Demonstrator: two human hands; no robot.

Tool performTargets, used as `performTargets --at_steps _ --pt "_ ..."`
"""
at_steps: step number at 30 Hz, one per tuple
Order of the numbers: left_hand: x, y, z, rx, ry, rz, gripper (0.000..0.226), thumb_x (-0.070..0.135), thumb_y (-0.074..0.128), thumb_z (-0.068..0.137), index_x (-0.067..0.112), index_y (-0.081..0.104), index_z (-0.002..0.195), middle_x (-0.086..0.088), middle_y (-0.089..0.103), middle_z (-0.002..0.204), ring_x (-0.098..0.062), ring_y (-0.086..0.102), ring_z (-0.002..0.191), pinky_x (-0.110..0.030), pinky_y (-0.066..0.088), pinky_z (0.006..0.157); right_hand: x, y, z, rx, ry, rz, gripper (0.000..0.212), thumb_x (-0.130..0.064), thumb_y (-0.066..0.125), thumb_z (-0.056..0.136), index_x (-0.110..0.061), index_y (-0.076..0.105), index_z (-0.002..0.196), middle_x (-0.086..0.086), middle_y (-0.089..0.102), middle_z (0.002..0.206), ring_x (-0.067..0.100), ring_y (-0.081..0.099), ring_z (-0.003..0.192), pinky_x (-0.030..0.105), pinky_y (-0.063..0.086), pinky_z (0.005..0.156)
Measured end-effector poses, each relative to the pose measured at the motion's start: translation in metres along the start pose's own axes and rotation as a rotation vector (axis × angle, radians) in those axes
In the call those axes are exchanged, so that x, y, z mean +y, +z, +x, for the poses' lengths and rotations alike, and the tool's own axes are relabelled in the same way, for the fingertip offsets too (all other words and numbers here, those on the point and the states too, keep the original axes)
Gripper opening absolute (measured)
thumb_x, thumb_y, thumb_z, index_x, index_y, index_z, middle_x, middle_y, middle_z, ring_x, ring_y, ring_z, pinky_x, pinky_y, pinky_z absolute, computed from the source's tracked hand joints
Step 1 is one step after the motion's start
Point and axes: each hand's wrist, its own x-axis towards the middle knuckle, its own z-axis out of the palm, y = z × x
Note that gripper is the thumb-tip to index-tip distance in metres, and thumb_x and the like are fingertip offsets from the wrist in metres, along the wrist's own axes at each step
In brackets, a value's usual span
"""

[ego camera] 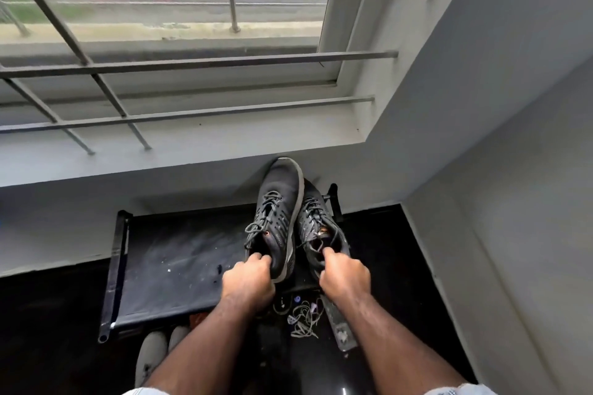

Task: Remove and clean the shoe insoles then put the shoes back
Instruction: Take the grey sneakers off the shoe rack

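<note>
1. Fingers (261, 261) of your left hand (248, 282) are curling over the heel rim of the left shoe (279, 212), gripping it.
2. Your right hand (345, 276) is pinching the heel collar of the right shoe (321, 228), fingers clamped.
3. Both dark sneakers are pointing toes-up, side by side and touching, above the black rack (179, 263).
4. Beyond, the barred window (179, 51) is facing a street.

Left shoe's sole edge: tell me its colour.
Light grey, running round the dark grey left shoe held by the left hand; head view shows it.
</note>
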Motion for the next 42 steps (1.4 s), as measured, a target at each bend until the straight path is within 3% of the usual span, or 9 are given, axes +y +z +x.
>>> performTargets --at_steps 8,14,17,19,23,27,32,37,42 --pt "-0.021 -0.009 -0.044 0.183 -0.001 -0.08 0.022 0.036 0.044 0.093 0.022 0.044 0.109 0.001 0.049 0.118 -0.028 0.062 0.102 -0.041 0.046 0.073 -0.035 0.019 -0.044 0.013 -0.039 0.332 0.041 -0.043 0.05 0.093 -0.031 0.052 0.131 -0.011 0.052 0.132 0.025 0.06 0.113 0.037 0.049 0.092" --pt "-0.023 0.0 -0.055 0.261 0.006 -0.225 0.032 0.051 0.05 0.094 0.028 0.041 0.115 0.006 0.041 0.12 -0.033 0.065 0.093 -0.042 0.049 0.074 -0.019 0.014 -0.037 0.195 0.282 0.62 0.048 -0.046 0.061 0.087 -0.024 0.048 0.127 0.002 0.047 0.126 0.023 0.058 0.089 0.03 0.044 0.069" --pt "-0.025 0.005 -0.052 0.379 -0.286 -0.508 0.034 0.05 0.056 0.092 0.025 0.044 0.111 0.0 0.041 0.116 -0.039 0.064 0.089 -0.039 0.045 0.074 -0.009 0.02 -0.019 0.073 0.463 0.811 0.073 -0.046 0.067 0.082 -0.016 0.038 0.141 0.012 0.05 0.134 0.029 0.059 0.105 0.037 0.053 0.078" --pt "-0.029 0.009 -0.036 0.301 -0.563 -0.806 0.045 0.052 0.064 0.084 0.019 0.047 0.109 -0.009 0.051 0.115 -0.038 0.066 0.085 -0.039 0.052 0.076 -0.009 0.028 -0.009 -0.056 0.512 0.896 0.081 -0.049 0.068 0.08 -0.017 0.033 0.146 0.011 0.054 0.133 0.027 0.062 0.102 0.036 0.06 0.062" --pt "-0.026 0.028 -0.008 -0.001 -0.685 -1.374 0.043 0.032 0.068 0.089 0.001 0.049 0.111 -0.016 0.055 0.074 -0.022 0.05 0.044 -0.026 0.043 0.036 -0.013 0.035 0.001 -0.282 0.586 1.126 0.05 -0.04 0.068 0.085 -0.01 0.053 0.121 0.01 0.065 0.101 0.022 0.067 0.076 0.032 0.057 0.052" --pt "-0.009 0.034 0.002 -0.052 -0.63 -1.563 0.018 -0.005 0.05 0.093 0.007 0.058 0.104 -0.015 0.066 0.088 -0.025 0.063 0.069 -0.036 0.059 0.054 -0.017 0.037 0.005 -0.349 0.583 1.258 0.006 -0.01 0.058 0.091 -0.009 0.053 0.088 0.01 0.058 0.08 0.02 0.059 0.067 0.035 0.056 0.061" --pt "-0.001 0.026 -0.012 0.039 -0.602 -1.73 0.03 -0.017 0.038 0.092 0.006 0.058 0.096 -0.013 0.065 0.088 -0.025 0.065 0.074 -0.03 0.055 0.041 -0.027 0.05 -0.001 -0.147 0.581 1.425 0.017 -0.001 0.049 0.087 -0.007 0.05 0.103 0.013 0.06 0.097 0.022 0.065 0.06 0.035 0.059 0.057" --pt "0.001 0.028 -0.044 0.083 -0.556 -1.712 0.03 -0.018 0.038 0.09 0.005 0.057 0.093 -0.019 0.066 0.093 -0.03 0.067 0.082 -0.034 0.06 0.05 -0.029 0.056 -0.035 -0.084 0.522 1.434 0.026 -0.004 0.049 0.081 -0.008 0.055 0.106 0.01 0.067 0.088 0.018 0.066 0.059 0.035 0.059 0.055" --pt "0.014 0.02 -0.107 0.193 -0.502 -1.588 0.03 -0.019 0.036 0.09 0.005 0.054 0.088 -0.013 0.056 0.072 -0.023 0.052 0.056 -0.019 0.04 0.029 -0.02 0.064 -0.08 -0.068 0.408 1.423 0.019 -0.007 0.053 0.086 -0.012 0.059 0.104 0.008 0.069 0.086 0.012 0.06 0.049 0.027 0.048 0.047"
